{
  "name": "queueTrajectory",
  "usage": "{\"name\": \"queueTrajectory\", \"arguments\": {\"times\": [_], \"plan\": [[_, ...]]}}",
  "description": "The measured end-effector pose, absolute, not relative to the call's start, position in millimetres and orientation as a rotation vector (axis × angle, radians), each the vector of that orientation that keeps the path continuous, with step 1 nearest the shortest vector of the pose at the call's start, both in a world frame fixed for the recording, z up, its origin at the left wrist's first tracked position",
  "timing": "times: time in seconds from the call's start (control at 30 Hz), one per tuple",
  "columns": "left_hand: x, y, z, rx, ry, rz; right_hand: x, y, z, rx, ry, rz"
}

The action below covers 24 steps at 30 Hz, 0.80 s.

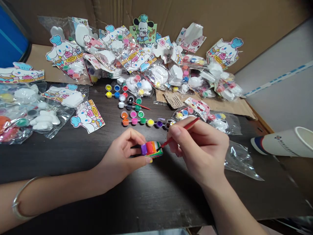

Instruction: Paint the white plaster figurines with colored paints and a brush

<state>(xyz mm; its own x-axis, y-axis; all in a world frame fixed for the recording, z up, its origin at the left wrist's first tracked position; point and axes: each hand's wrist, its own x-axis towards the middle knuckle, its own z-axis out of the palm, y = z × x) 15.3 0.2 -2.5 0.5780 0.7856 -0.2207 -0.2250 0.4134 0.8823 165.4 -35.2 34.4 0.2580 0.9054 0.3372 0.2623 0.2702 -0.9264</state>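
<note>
Between its thumb and fingers my left hand point(127, 150) pinches a small painted figurine point(149, 148), striped purple, red, orange, white and green. Closed in a pen-like grip, my right hand point(198, 147) holds a thin red paintbrush point(179, 131). The brush's dark tip meets the figurine near its white and green end. Just beyond the hands, opened paint pots point(125, 121) stand in short strips, with orange, pink, green, yellow, purple and a dark colour in the nearest row. A second red brush point(141, 106) lies across the pots behind them.
Bagged white figurine kits point(156, 73) with cartoon cards crowd the back of the dark table point(156, 199). More bags point(36, 111) lie at left, beside a loose card point(88, 117). A paper cup point(286, 142) and a clear plastic bag point(241, 160) are at right. Cardboard point(220, 19) stands behind.
</note>
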Motion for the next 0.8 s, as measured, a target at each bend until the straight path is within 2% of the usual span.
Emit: {"name": "queueTrajectory", "arguments": {"times": [0.63, 0.8], "plan": [[15.6, -1.5, 1.5, 1.018, 0.692, 0.709, 163.0, -33.0, 29.9, -1.255, -1.260, 0.534], [15.6, -1.2, 1.0, 1.005, 0.698, 0.724, 164.9, -37.4, 32.3, -1.209, -1.209, 0.618]]}}
